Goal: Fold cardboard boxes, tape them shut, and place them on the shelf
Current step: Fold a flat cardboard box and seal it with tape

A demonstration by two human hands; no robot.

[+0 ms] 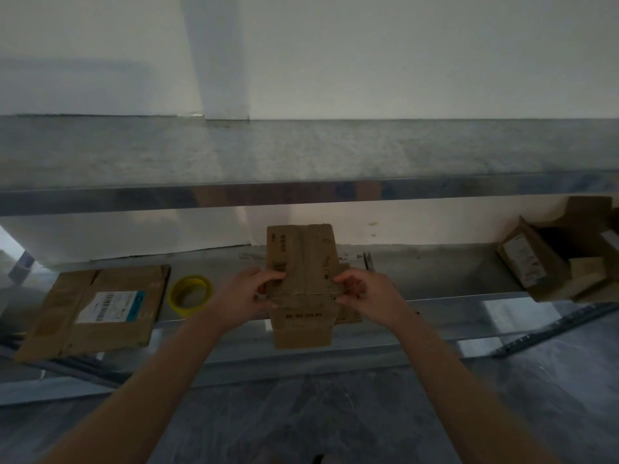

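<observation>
A small brown cardboard box (303,262) stands in front of me over the lower metal shelf (435,272), its top flaps raised. My left hand (248,293) pinches the box's left edge at mid-height. My right hand (365,293) pinches the right edge at the same height. A yellow roll of tape (190,294) lies on the shelf just left of my left hand. A flattened cardboard box with a white label (97,309) lies further left, partly over the shelf's front edge.
An upper metal shelf (301,152) runs across the view above the box. At the far right, opened cardboard boxes (556,256) are piled on the lower shelf. Scissors (367,259) lie behind my right hand. Grey floor (318,413) spreads below.
</observation>
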